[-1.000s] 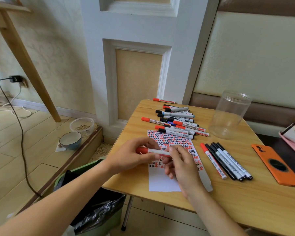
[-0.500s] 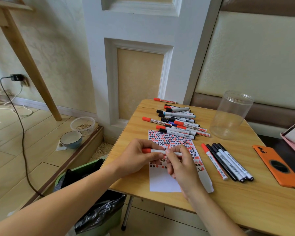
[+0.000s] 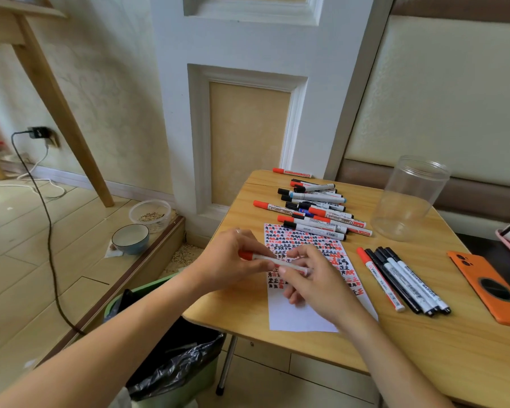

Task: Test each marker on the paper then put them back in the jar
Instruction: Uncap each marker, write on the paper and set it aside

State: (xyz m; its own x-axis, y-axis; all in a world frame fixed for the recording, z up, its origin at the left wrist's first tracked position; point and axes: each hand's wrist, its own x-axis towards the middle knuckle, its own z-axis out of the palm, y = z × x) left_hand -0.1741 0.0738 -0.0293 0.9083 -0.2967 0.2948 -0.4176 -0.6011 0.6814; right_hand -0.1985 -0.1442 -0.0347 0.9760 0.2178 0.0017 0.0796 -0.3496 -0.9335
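Both hands are on one red-capped marker (image 3: 273,261) right now, held level just above the paper (image 3: 302,318). My left hand (image 3: 231,265) pinches the cap end, so the red cap sticks out past the fingers, and my right hand (image 3: 314,278) has thumb and fingertips curled round the white barrel. Can't tell from this angle if the cap is seated or coming off.

Paper lies flat on the desk (image 3: 424,346), near the front edge, top two thirds packed with red and black scribble marks, bottom strip blank.

Behind the paper sits a loose pile of markers (image 3: 315,209), mixed red, black and a blue cap, all lying roughly sideways. One more red marker (image 3: 292,172) lies alone at the far edge by the wall. To the right of the paper is a tidy row of markers (image 3: 404,279), one red and the rest black, lying side by side and touching.

Clear plastic jar (image 3: 409,198) stands upright at the back right of the desk, lid off, well apart from my hands. An orange phone (image 3: 490,291) lies face down near the right edge.
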